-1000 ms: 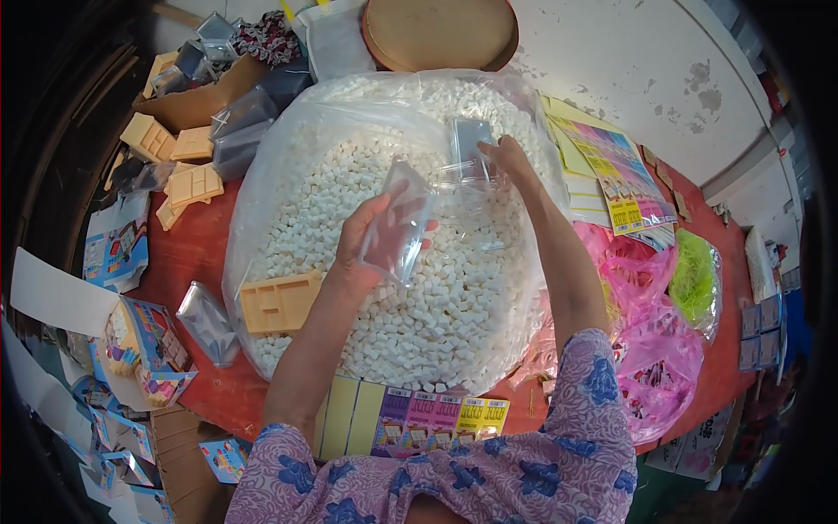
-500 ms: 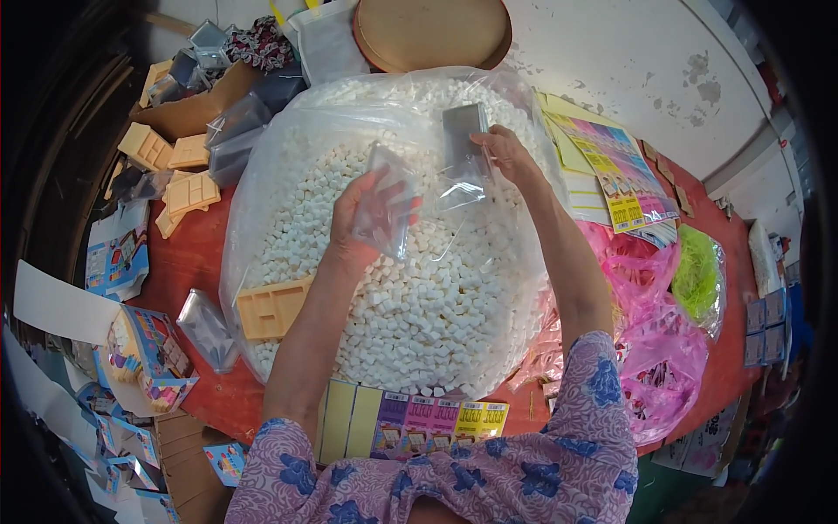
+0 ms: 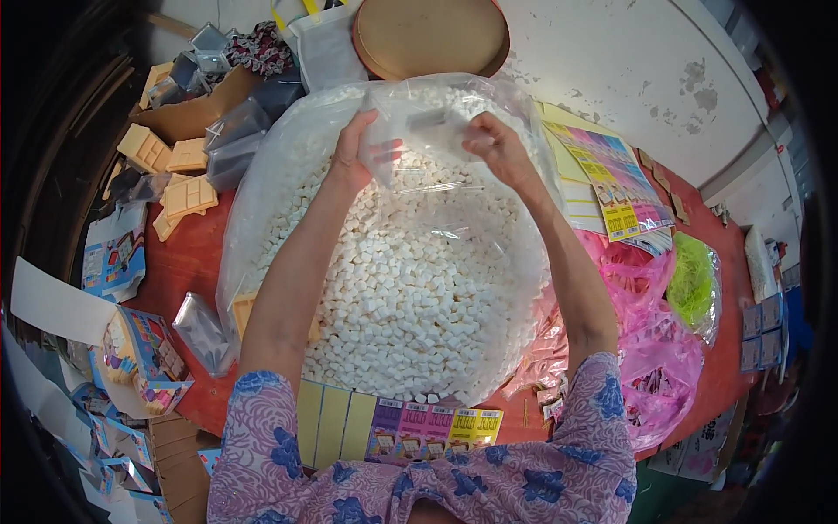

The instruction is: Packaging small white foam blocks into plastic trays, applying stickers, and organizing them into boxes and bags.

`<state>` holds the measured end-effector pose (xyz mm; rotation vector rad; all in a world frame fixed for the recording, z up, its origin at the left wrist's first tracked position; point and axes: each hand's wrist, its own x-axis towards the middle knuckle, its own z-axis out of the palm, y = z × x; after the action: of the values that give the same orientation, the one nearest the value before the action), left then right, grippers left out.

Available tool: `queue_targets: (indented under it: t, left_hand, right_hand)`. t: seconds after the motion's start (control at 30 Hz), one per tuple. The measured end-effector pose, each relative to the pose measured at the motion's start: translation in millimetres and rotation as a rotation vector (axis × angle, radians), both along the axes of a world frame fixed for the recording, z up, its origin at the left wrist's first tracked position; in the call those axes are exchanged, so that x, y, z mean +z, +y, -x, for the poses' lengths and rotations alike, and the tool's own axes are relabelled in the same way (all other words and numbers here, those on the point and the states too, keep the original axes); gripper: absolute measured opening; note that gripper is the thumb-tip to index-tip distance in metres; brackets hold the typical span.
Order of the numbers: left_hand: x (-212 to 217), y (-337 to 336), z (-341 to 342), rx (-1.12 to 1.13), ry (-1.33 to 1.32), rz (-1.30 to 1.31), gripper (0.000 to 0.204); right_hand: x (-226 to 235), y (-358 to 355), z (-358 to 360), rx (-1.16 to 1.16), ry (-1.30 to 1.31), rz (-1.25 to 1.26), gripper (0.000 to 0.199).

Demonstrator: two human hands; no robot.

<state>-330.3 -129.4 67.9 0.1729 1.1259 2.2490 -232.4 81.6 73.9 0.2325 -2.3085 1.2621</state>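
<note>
My left hand (image 3: 353, 155) holds a clear plastic sleeve (image 3: 381, 140), with some fingers showing through the film. To its right, my right hand (image 3: 497, 150) is raised with fingers curled together; blur hides what is in them. A greyish see-through plastic piece (image 3: 429, 119) appears smeared between the two hands. Both hands are over the far part of a big clear plastic bag (image 3: 234, 218) filled with small white marshmallow-like pieces (image 3: 410, 297). Behind my left forearm, a pale orange compartment tray (image 3: 243, 310) is mostly hidden.
Several orange trays (image 3: 188, 196) and clear plastic boxes (image 3: 208, 332) lie on the red table (image 3: 205, 402) at left, near a printed carton (image 3: 157, 349). Printed sheets (image 3: 611, 175), pink bags (image 3: 659, 367) and a green bundle (image 3: 694, 281) sit at right. A round lid (image 3: 432, 37) stands behind.
My left hand has moved up and away with the clear sleeve. The grey plastic piece has shifted left and blurred, and my right hand's fingers have curled. Both forearms reach farther forward.
</note>
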Motion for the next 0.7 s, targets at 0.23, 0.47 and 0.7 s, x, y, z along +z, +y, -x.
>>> queue_targets:
  t: [0.23,0.47,0.7]
  left_hand:
    - [10,8,18,0.015,0.121,0.073,0.051]
    - [22,1,36,-0.022,0.211,0.06,0.068]
    - [3,2,16,-0.134,0.208,0.109,0.082]
  right_hand:
    - [11,-15,9,-0.273,-0.261,-0.663,0.016]
    - [10,-14,26,-0.192,-0.283,-0.772,0.015]
    - [-11,36,40,-0.542,0.013,-0.972,0.016]
